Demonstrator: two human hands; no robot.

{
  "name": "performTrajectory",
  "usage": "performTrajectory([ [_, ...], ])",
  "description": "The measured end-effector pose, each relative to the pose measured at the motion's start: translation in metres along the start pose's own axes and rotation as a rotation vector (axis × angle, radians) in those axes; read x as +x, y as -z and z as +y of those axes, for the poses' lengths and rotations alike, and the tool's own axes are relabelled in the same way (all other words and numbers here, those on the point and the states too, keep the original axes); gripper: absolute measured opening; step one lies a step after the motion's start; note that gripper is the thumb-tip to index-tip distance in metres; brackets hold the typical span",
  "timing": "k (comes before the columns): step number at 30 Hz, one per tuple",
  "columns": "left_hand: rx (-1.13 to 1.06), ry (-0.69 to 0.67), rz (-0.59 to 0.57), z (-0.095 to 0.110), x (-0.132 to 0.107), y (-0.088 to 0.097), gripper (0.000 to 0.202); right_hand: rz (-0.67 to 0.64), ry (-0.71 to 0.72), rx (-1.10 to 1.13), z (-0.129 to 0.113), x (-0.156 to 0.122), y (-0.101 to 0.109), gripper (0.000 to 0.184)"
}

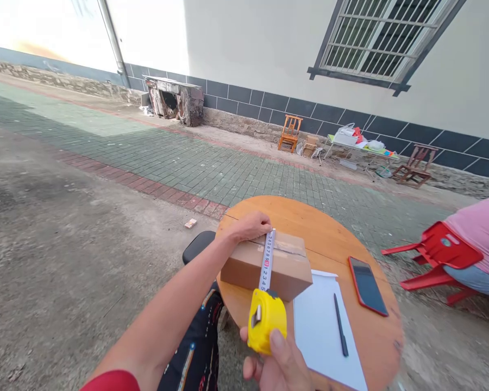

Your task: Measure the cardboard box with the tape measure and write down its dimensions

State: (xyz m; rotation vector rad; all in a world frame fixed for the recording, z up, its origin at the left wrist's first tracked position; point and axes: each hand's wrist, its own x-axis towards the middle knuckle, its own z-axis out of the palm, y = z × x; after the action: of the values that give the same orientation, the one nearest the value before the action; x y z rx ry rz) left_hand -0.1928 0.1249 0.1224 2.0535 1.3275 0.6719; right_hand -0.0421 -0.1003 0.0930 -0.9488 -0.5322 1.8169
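A yellow tape measure [268, 320] is gripped by its case in my right hand [283, 361], just in front of a closed cardboard box [248, 263]. Its white blade [268, 260] runs out across the top of the box, numbers facing up. At the box's far edge my left hand [252, 225] is closed on the blade's end, with the fingertips partly hidden. To the right of the box lies white paper [315, 320] with a black pen [340, 326] on it. Further right, a phone with a red case [367, 286] lies flat.
The box stands on a round wooden table [318, 231]. On the right, a person in pink [481, 231] sits on a red plastic chair [448, 244]. By the wall are a wooden chair [290, 133], a cluttered folding table [361, 144] and a darker chair [418, 165].
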Motion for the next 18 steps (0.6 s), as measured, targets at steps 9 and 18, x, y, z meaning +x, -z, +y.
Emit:
performTrajectory([
  [9, -0.050, -0.008, 0.000, 0.002, -0.001, 0.002, 0.033, 0.072, 0.016, -0.005, 0.003, -0.002, -0.004, 0.066],
  [18, -0.161, 0.006, 0.086, 0.009, -0.004, 0.006, 0.023, 0.010, 0.083, -0.127, 0.004, 0.006, 0.008, 0.066],
])
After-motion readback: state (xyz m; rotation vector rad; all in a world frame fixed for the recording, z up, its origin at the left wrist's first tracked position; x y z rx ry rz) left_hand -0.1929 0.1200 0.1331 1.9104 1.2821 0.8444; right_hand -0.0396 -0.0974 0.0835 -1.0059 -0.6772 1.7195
